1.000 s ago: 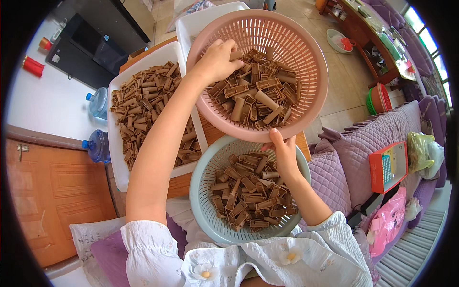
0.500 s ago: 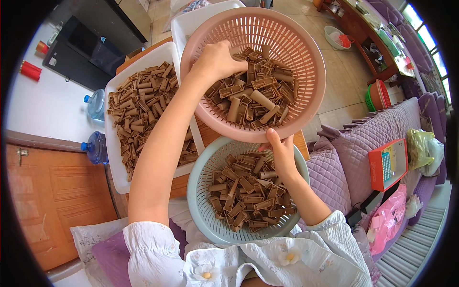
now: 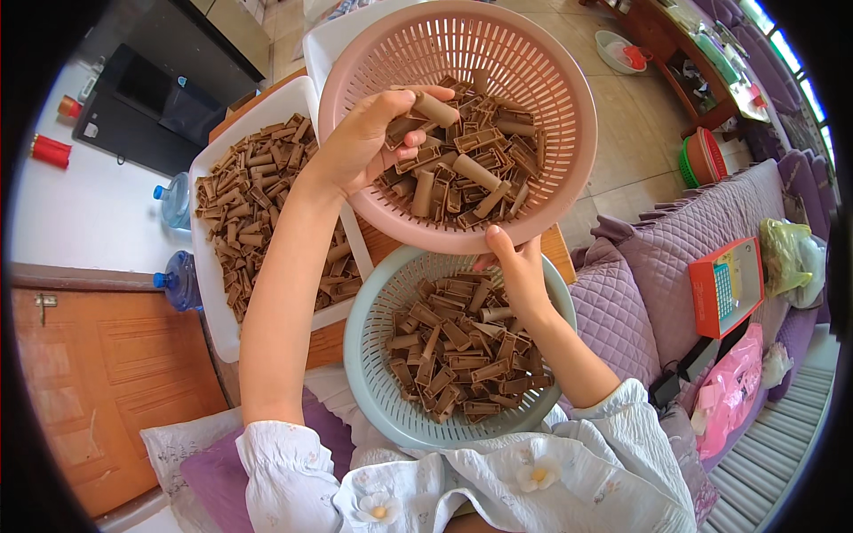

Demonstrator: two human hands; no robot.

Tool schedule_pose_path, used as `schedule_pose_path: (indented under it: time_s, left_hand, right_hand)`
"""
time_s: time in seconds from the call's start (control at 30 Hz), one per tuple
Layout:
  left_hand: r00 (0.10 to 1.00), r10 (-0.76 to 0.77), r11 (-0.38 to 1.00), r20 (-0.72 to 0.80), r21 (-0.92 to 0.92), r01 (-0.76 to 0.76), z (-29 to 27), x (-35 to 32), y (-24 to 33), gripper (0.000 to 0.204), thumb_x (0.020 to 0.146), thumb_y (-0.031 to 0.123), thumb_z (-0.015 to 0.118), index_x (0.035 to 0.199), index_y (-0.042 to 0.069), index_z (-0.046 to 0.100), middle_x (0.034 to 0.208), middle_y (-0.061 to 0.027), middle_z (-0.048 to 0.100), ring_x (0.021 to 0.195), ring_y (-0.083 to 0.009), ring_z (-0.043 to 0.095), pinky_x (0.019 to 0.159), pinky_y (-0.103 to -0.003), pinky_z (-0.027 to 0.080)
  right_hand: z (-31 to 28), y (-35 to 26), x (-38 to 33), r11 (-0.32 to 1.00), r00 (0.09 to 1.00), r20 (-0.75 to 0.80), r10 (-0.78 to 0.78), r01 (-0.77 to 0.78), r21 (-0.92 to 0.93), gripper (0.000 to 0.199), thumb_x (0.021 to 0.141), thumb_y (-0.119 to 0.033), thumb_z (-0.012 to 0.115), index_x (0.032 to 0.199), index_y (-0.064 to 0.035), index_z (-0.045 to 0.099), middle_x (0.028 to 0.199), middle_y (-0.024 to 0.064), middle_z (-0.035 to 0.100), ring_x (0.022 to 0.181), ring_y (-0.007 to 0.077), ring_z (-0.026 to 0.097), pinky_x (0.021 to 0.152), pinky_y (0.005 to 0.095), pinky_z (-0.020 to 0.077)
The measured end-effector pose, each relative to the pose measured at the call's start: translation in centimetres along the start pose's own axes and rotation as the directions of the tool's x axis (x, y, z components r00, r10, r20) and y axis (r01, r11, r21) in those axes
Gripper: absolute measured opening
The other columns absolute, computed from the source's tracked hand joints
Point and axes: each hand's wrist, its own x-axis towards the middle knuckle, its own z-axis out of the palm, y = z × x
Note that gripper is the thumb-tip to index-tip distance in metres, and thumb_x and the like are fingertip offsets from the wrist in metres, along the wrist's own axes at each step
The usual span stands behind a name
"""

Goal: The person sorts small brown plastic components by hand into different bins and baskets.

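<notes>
A pink slotted basket (image 3: 576, 178) is tilted toward me, with a heap of brown plastic pieces, some rounded and some channel-shaped, in it. My right hand (image 3: 518, 277) grips its near rim, thumb on top. Over its left side, my left hand (image 3: 373, 138) is closed on brown plastic pieces (image 3: 435, 108); a rounded one shows between thumb and fingers, and the palm hides part of the rest. Below, against my lap, sits a grey-green slotted basket (image 3: 360, 355) holding more such pieces. On the left, a white tray (image 3: 227, 336) is filled with them.
A wooden table (image 3: 326, 345) supports the tray, and another white tray (image 3: 317, 51) lies behind the pink basket. Two blue water jugs (image 3: 180, 282) stand at left. At right is a purple quilted sofa (image 3: 684, 240) bearing a red box (image 3: 704, 302) and plastic bags.
My left hand has risen from the heap in the pink basket, turned palm inward, and now shows brown pieces in its grasp. My right hand stays on the rim.
</notes>
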Motion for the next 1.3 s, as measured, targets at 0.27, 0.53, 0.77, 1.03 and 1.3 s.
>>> schedule_pose_path:
  time_s: [0.27,0.53,0.77,1.03,1.3]
  left_hand:
    - [0.998,0.047,0.997,-0.028,0.069,-0.045,-0.2,-0.5,-0.1,0.041,0.084,0.031,0.044,0.113,0.001,0.047,0.097,-0.005,0.055,0.062,-0.0037,0.041,0.055,-0.016,0.04]
    - [0.974,0.117,0.872,-0.196,0.489,-0.006,-0.3,-0.2,-0.2,0.027,0.084,0.024,0.047,0.097,0.002,0.054,0.069,0.0024,0.048,0.057,-0.0052,0.046,0.056,-0.019,0.042]
    - [0.961,0.146,0.829,-0.236,0.559,0.011,-1.5,-0.1,-0.8,0.021,0.086,0.021,0.046,0.096,0.003,0.053,0.081,-0.0013,0.053,0.068,-0.0057,0.051,0.063,-0.019,0.046]
    - [0.886,0.21,0.856,-0.413,0.515,0.037,-1.3,-0.9,-0.1,0.017,0.082,0.008,0.043,0.088,-0.001,0.055,0.077,-0.0067,0.057,0.065,-0.0094,0.057,0.062,-0.021,0.048]
    - [0.86,0.294,0.808,-0.418,0.59,0.01,-0.9,-1.3,-0.2,0.013,0.079,0.009,0.048,0.085,0.001,0.056,0.08,-0.0061,0.055,0.063,-0.0103,0.058,0.06,-0.021,0.047]
  right_hand:
    - [0.1,0.0,0.0,1.0,1.0,-0.003,-0.025,0.025,-0.004,0.043,0.079,-0.018,0.055,0.105,0.0032,0.029,0.084,0.0117,0.051,0.056,0.0151,0.053,0.049,0.0241,0.0456]
    - [0.1,-0.1,-0.1,1.0,1.0,0.004,-0.02,0.02,0.004,0.042,0.078,-0.018,0.055,0.104,0.0037,0.029,0.083,0.0117,0.051,0.056,0.0149,0.053,0.048,0.0239,0.0455]
    - [-0.1,0.3,0.0,1.0,1.0,0.007,-0.012,0.012,-0.011,0.045,0.078,-0.019,0.056,0.105,0.0037,0.028,0.083,0.0121,0.051,0.058,0.015,0.054,0.049,0.0235,0.0456]
    - [0.2,0.0,-0.2,0.998,1.0,0.018,-0.023,0.024,-0.052,0.035,0.081,-0.022,0.052,0.1,0.001,0.034,0.083,0.0119,0.051,0.058,0.0151,0.053,0.054,0.026,0.0462]
    - [0.0,0.1,-0.2,0.998,1.0,0.025,-0.018,0.019,-0.066,0.034,0.081,-0.023,0.052,0.099,0.0004,0.034,0.082,0.011,0.051,0.058,0.0145,0.053,0.054,0.0254,0.0454]
